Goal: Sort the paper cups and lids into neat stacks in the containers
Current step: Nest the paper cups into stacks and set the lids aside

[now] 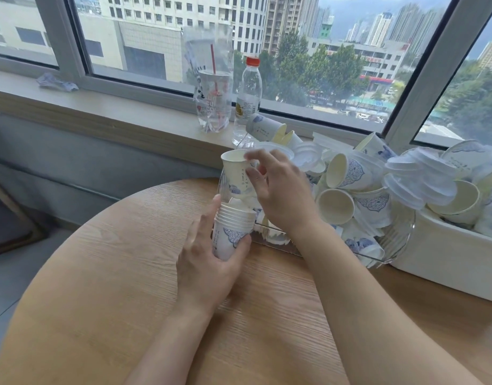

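My left hand (pixel 208 259) grips a stack of several nested white paper cups (pixel 232 229) with blue patterns, upright on the round wooden table (pixel 106 268). My right hand (pixel 278 190) holds a single paper cup (pixel 236 173) just above that stack, tilted slightly, mouth up. To the right, a clear container (pixel 397 245) is heaped with loose cups (pixel 347 170) and translucent white lids (pixel 422 182). A white container (pixel 447 262) further right also holds cups.
On the window sill stand a clear plastic bottle with a red cap (pixel 249 95) and a plastic cup with a red straw inside a clear bag (pixel 212 98). A crumpled wrapper (pixel 57 82) lies on the sill at the left. Floor lies left of the table.
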### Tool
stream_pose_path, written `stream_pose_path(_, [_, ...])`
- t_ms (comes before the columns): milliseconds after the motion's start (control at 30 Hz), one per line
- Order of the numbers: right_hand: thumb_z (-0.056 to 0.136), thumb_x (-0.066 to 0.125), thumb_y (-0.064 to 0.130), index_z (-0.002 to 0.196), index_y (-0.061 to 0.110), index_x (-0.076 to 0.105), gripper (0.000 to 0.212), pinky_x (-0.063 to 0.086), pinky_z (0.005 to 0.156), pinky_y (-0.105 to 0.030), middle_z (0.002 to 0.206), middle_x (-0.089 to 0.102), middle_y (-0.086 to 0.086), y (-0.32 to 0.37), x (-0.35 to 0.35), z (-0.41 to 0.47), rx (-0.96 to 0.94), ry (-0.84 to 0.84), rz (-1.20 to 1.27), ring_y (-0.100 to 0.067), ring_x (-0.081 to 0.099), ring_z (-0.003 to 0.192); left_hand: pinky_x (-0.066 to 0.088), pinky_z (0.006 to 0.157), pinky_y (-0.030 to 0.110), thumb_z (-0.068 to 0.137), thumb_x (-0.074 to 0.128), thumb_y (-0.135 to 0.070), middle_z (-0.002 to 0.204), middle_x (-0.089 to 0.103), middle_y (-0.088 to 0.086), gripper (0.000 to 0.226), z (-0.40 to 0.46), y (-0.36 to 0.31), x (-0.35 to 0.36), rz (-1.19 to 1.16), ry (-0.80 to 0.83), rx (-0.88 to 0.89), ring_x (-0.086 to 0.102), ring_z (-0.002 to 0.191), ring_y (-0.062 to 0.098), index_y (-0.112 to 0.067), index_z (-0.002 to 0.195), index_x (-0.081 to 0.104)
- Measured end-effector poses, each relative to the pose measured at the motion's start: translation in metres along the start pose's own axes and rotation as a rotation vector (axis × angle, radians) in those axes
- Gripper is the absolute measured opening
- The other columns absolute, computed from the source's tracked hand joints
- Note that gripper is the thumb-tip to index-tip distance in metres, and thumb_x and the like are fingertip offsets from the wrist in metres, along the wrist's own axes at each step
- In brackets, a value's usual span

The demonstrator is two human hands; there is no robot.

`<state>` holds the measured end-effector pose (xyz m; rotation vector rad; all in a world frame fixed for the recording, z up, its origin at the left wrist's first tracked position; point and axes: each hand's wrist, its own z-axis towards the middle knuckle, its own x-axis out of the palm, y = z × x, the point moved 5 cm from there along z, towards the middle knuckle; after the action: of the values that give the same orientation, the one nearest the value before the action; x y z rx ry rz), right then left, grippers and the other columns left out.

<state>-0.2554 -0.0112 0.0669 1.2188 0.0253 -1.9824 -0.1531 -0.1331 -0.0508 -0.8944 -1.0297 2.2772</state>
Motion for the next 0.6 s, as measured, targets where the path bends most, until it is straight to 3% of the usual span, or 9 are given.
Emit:
stream_pose_path(100, [0.106, 0.058, 0.038, 0.111, 0.026, 0.071, 0.018, 0.054, 0.077, -0.039, 0.101, 0.062, 0.01, -0.002, -0.008, -0.005, -0.019, -0.077, 0.028, -0.014, 0.063, 0.082, 0.062, 0.077, 0.043, 0.078, 0.069, -0.065, 0.121, 0.065, -0.01, 0.083, 0.0, 0.0, 0.001, -0.006, 0.008, 0.001, 0.063, 0.096, 0.008, -0.053, 0.153, 0.037])
stream_pose_path(200, [0.104, 0.062, 0.036, 0.107, 0.026, 0.072, 0.015, 0.054, 0.074, -0.037, 0.099, 0.063, 0.012, -0.009, -0.017, -0.018, -0.007, -0.142, 0.145, -0.007, 0.059, 0.075, 0.062, 0.078, 0.045, 0.078, 0.071, -0.064, 0.122, 0.065, -0.009, 0.082, -0.001, -0.001, 0.003, -0.011, 0.032, 0.01, 0.066, 0.099, 0.012, -0.054, 0.153, 0.038])
stream_pose_path(333, [0.102, 0.067, 0.032, 0.101, 0.026, 0.071, 0.008, 0.045, 0.069, -0.021, 0.091, 0.062, 0.016, -0.024, -0.031, -0.046, 0.063, -0.225, 0.279, -0.005, 0.059, 0.076, 0.062, 0.079, 0.047, 0.081, 0.081, -0.052, 0.125, 0.065, -0.007, 0.084, -0.004, -0.004, 0.007, -0.034, 0.083, 0.029, 0.066, 0.104, 0.014, -0.05, 0.154, 0.039])
stream_pose_path(433, [0.102, 0.067, 0.029, 0.1, 0.025, 0.072, 0.007, 0.039, 0.068, -0.01, 0.09, 0.062, 0.014, -0.037, -0.035, -0.068, 0.107, -0.201, 0.312, -0.006, 0.058, 0.079, 0.062, 0.081, 0.048, 0.081, 0.085, -0.044, 0.129, 0.065, -0.008, 0.087, -0.007, -0.009, 0.01, -0.054, 0.115, 0.053, 0.065, 0.11, 0.014, -0.048, 0.155, 0.038])
stream_pose_path(600, [0.103, 0.065, 0.023, 0.102, 0.023, 0.074, 0.009, 0.043, 0.07, -0.014, 0.094, 0.063, 0.013, -0.049, -0.03, -0.097, 0.126, -0.102, 0.369, -0.01, 0.058, 0.079, 0.06, 0.083, 0.042, 0.081, 0.088, -0.038, 0.132, 0.064, -0.008, 0.092, -0.015, -0.019, 0.017, -0.05, 0.189, 0.123, 0.064, 0.11, 0.013, -0.043, 0.158, 0.038])
